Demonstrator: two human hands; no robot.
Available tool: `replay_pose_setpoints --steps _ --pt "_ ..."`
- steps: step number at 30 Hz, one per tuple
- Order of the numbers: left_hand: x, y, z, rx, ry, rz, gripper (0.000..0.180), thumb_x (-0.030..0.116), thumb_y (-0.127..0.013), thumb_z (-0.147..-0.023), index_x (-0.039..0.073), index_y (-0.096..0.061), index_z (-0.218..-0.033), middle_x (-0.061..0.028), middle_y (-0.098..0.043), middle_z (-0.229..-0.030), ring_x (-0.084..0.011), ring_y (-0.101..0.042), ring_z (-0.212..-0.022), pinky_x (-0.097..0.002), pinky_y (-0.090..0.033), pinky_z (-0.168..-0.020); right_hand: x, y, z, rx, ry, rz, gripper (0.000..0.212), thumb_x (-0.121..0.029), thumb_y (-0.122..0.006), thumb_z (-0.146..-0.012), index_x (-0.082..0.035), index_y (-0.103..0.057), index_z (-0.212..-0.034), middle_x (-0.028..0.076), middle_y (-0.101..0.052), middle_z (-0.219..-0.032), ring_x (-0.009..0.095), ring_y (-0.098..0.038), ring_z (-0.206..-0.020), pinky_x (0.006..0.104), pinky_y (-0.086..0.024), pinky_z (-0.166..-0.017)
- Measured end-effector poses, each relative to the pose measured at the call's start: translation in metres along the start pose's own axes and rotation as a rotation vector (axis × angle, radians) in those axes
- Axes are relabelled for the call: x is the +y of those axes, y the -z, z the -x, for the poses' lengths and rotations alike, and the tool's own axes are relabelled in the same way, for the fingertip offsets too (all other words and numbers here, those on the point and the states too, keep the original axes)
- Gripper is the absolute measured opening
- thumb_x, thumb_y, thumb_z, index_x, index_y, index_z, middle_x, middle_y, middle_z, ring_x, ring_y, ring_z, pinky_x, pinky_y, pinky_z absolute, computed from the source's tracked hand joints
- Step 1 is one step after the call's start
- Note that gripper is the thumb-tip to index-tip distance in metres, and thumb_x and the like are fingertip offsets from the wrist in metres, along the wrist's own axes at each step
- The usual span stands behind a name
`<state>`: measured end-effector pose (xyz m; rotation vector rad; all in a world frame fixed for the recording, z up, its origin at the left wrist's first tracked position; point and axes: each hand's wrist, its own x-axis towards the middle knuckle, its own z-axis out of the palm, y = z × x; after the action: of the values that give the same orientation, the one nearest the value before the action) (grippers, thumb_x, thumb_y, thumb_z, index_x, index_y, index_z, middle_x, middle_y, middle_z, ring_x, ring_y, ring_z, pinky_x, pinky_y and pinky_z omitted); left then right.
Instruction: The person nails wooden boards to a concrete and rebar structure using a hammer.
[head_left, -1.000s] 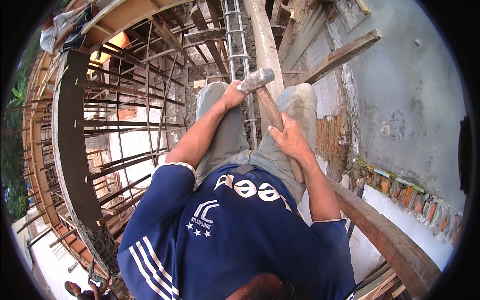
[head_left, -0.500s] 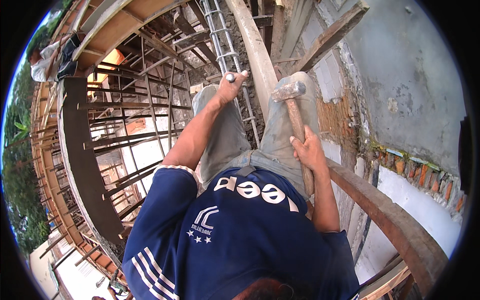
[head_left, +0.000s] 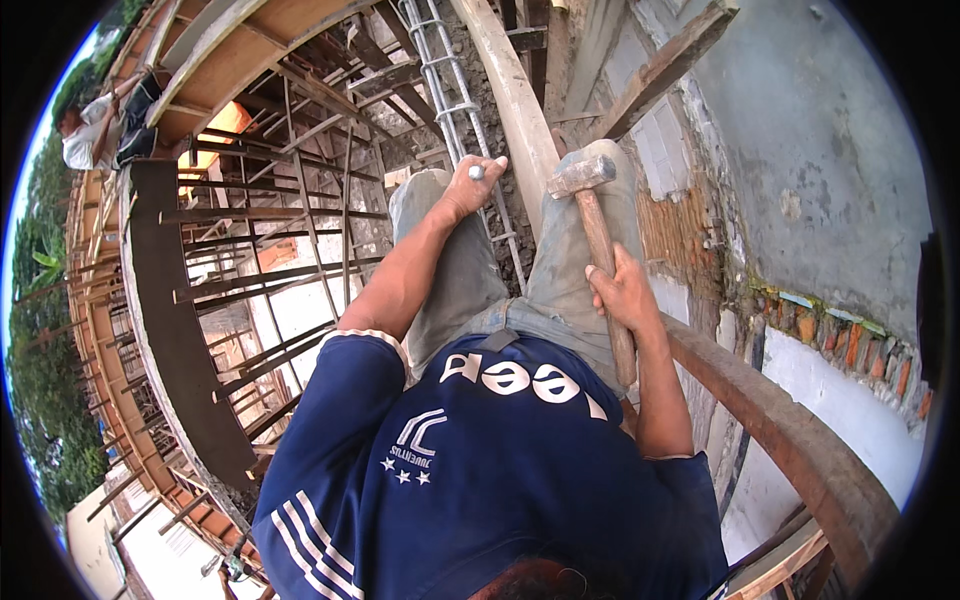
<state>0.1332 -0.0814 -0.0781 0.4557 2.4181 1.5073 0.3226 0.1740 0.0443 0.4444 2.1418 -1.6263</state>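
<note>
At the far left, another person (head_left: 88, 130) in a white shirt stands on the edge of a wooden formwork frame (head_left: 180, 330), well apart from the work. Next comes a grid of steel bars (head_left: 300, 250) over the open drop. The left hand (head_left: 470, 185) rests by a rebar cage (head_left: 455, 90) that runs up toward the top edge, its grip pressed together, pinching a small nail (head_left: 477, 172) between fingertips and thumb. Just beside it a pale wooden post (head_left: 515, 100) slants upward. The right hand (head_left: 625, 295) is closed around the wooden handle of a hammer (head_left: 585, 185), whose steel head sits near the post, over the right knee. A rusty curved beam (head_left: 780, 420) and a brick wall (head_left: 840, 340) lie further right.
</note>
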Motion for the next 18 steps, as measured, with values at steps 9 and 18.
replay_pose_setpoints --steps 9,18 --pt "0.033 0.002 -0.01 0.325 -0.015 0.085 0.05 0.033 -0.057 -0.096 -0.001 -0.05 -0.061 -0.0025 -0.037 -0.052 -0.0134 -0.033 -0.053 -0.0381 -0.032 -0.05 -0.008 -0.002 -0.001 0.024 -0.076 -0.041 0.022 -0.015 -0.062 -0.089 0.003 -0.052 -0.099 0.005 -0.056 -0.065 0.011 -0.057 -0.049 0.028 -0.048 -0.043" --pt "-0.013 0.001 0.008 0.512 0.225 0.244 0.054 0.036 -0.06 -0.097 -0.002 -0.051 -0.06 -0.004 -0.038 -0.051 -0.0126 -0.034 -0.052 -0.0373 -0.033 -0.049 -0.006 -0.003 -0.004 -0.02 -0.109 -0.008 0.014 -0.013 -0.06 -0.091 -0.003 -0.051 -0.095 0.002 -0.055 -0.068 0.008 -0.054 -0.049 0.0253 -0.045 -0.042"
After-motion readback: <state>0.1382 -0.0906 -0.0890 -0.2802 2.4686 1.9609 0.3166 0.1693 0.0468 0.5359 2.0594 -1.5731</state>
